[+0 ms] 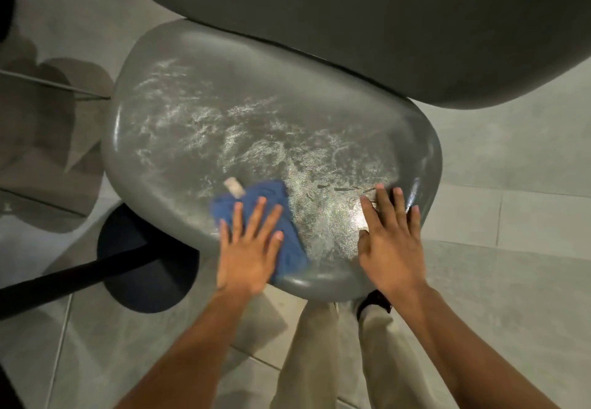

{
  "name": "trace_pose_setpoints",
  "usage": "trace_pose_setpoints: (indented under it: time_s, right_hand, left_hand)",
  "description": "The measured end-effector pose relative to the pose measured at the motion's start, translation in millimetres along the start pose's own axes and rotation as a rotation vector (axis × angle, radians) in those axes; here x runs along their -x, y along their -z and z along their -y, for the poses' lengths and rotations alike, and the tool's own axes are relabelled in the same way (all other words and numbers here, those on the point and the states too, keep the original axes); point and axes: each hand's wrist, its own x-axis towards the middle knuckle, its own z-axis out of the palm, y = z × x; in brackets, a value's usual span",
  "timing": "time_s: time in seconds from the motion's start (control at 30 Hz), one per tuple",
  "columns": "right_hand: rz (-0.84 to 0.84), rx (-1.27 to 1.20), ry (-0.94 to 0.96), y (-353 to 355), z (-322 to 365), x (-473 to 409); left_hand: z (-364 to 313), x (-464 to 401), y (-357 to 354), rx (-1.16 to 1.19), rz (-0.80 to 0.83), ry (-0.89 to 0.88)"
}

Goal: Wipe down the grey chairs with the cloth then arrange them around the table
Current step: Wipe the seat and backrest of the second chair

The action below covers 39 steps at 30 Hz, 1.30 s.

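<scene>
I look straight down on a grey chair's seat (243, 127), whose surface shines with wet streaks. Its dark grey backrest (367, 15) fills the top of the view. My left hand (248, 245) presses flat, fingers spread, on a blue cloth (287, 248) with a pale tag, at the seat's front edge. My right hand (391, 239) lies flat with straight fingers on the seat's front right part, beside the cloth and apart from it.
A black round table base (147, 268) with a dark pole (64, 276) stands on the tiled floor at the left. A glass edge (48, 85) shows at the far left. My trouser legs (319, 360) stand just in front of the seat.
</scene>
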Motion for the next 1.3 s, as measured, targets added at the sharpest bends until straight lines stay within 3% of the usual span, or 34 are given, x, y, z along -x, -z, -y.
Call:
trace_pose_setpoints:
  time_s: [0.1, 0.17, 0.23, 0.37, 0.53, 0.6, 0.7, 0.87, 1.03, 1.17, 1.3]
  right_hand:
    - [-0.053, -0.009, -0.017, -3.3, -8.9, 2.6]
    - [-0.077, -0.034, -0.044, -4.7, -11.8, 5.6]
    - [-0.085, -0.065, -0.096, -5.3, -13.8, 7.2]
    - [-0.084, -0.11, -0.147, -6.6, -18.9, 7.2]
    - [-0.035, -0.116, -0.168, -1.0, -22.9, 6.6]
    - [-0.006, -0.125, -0.159, 2.6, -25.6, 6.8]
    - [0.034, -0.156, -0.148, 8.0, -28.4, 7.2]
    - [0.061, -0.196, -0.115, 12.0, -34.6, 9.0]
    - [0.079, -0.304, -0.087, 19.4, -43.2, 10.7]
    - [0.028, -0.467, -0.143, 27.6, -44.9, 8.3]
    - [-0.115, -0.444, -0.217, 35.2, -31.3, 2.2]
  left_hand:
    - [5.3, -51.5, 17.9, 0.082, -0.01, 0.244]
    - [-26.9, -77.8, 21.6, 0.131, -0.047, 0.294]
    - [-68.6, -92.0, 20.7, 0.126, -0.053, 0.221]
    - [-134.7, -73.7, 7.1, 0.061, 0.0, -0.09]
    - [-119.0, -6.3, -12.7, -0.02, 0.058, -0.358]
    - [-86.4, 4.9, -12.9, -0.08, 0.092, -0.367]
    - [-56.2, -14.0, -2.0, -0.072, 0.096, -0.222]
    - [-112.2, -77.6, 13.7, 0.109, 0.028, 0.046]
    - [-174.4, -67.1, 5.3, 0.065, 0.033, -0.207]
    - [-164.1, -16.2, -4.4, 0.019, 0.085, -0.44]
    - [-143.6, -0.9, 6.2, 0.226, 0.087, -0.446]
